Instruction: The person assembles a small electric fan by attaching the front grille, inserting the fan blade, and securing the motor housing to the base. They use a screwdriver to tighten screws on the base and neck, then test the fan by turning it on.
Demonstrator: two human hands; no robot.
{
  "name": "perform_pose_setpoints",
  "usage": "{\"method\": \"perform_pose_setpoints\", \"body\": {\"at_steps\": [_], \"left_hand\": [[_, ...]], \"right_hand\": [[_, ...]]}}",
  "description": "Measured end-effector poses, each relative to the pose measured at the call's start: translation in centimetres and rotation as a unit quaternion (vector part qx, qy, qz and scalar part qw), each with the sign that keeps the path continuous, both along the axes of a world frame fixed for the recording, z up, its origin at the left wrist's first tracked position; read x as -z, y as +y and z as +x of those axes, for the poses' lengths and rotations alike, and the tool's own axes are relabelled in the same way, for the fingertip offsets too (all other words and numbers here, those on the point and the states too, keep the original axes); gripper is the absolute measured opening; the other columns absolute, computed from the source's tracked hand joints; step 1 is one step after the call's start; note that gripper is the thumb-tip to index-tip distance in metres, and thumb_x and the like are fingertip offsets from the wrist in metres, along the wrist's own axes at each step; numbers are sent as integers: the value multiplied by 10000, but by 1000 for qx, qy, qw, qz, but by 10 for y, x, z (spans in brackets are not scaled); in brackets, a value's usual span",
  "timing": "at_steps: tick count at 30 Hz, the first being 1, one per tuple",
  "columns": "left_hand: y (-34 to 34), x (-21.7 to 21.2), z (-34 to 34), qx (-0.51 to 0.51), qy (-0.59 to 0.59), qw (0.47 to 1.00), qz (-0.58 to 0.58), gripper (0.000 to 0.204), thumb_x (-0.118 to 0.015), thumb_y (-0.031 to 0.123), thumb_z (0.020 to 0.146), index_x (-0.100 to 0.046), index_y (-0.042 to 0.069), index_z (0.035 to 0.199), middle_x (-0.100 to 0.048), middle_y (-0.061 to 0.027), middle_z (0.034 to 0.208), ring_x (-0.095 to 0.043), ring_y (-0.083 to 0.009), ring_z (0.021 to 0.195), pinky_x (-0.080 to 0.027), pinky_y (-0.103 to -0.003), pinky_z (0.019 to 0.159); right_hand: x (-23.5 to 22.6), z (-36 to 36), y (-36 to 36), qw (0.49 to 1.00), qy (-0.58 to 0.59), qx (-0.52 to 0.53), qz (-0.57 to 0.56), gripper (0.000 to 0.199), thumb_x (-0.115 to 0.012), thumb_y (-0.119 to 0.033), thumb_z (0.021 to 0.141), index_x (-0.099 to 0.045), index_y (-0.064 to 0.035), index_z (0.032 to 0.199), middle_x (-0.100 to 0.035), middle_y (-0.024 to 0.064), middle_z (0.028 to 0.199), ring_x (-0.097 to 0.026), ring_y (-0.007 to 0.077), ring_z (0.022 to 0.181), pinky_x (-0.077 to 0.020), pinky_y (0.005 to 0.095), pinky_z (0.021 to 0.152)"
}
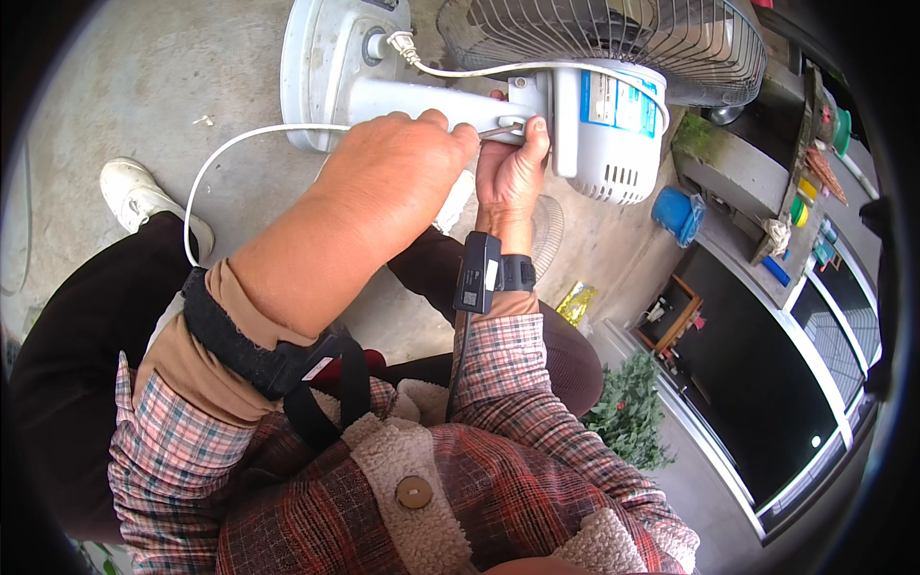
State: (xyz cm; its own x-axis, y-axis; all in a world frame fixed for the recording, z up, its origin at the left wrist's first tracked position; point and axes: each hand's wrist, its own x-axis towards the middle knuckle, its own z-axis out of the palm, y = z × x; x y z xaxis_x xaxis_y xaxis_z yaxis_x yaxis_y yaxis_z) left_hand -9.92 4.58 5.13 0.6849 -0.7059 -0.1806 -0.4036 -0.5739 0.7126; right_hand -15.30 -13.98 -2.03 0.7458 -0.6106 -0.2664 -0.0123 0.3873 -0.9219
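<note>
At the top of my view, ahead of the person's knees, the pale grey fan (527, 93) is laid over sideways, its round base (321, 67) to the left, its motor housing (613, 158) and wire cage (613, 38) to the right. From this angle I cannot tell whether it rests on the floor or is propped up. I read the step in hand as tool work at the neck, where the pole meets the housing: a thin metal shaft (498, 130) points at a small fitting there. As I judge it, the next move calls for keeping the tip in line while the neck is kept from turning; a slip could scratch the plastic or catch the thumb.

I have the left hand (407, 153) closed in a fist, back uppermost, around what I take to be the tool's handle, hidden from me; its forearm slants in from the lower left. The right hand (508, 172) comes up from below, palm turned upward, fingers curled behind the neck and thumb near the shaft's tip, so it holds the fan.

By the base I see a white plug (402, 45), its cord running over the housing. Farther out on the concrete floor (594, 240) are a blue bucket (676, 216) and a yellow packet (575, 303).
</note>
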Motion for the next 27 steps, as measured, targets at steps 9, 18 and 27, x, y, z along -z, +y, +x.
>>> {"method": "perform_pose_setpoints", "body": {"at_steps": [9, 18, 27], "left_hand": [[11, -29, 9, 23, -16, 998, 58, 246, -574, 76, 836, -605, 66, 1079, -635, -169, 836, -652, -345, 763, -529, -436, 643], [32, -32, 19, -48, 120, 991, 45, 217, -605, 214, 890, -601, 37, 1016, -657, -202, 842, -634, -397, 832, -511, -465, 719], [43, -41, 16, -28, 5, 994, 109, 204, -622, 236, 882, -595, 58, 979, -659, -145, 825, -658, -337, 806, -525, -434, 688]], "right_hand": [[-12, 5, 15, 1000, 6, -9, -2, 506, -660, -167, 862, -467, -16, 1304, -553, 103, 1223, -540, 272, 1130, -416, 430, 1036], [-19, 8, 31, 998, 12, -47, -46, 520, -694, -126, 849, -462, -1, 1297, -508, 70, 1254, -467, 180, 1155, -335, 371, 1055], [-17, 11, 35, 998, -9, -28, -57, 412, -656, -95, 874, -506, -37, 1253, -548, 54, 1208, -530, 195, 1102, -439, 417, 1018]]}}
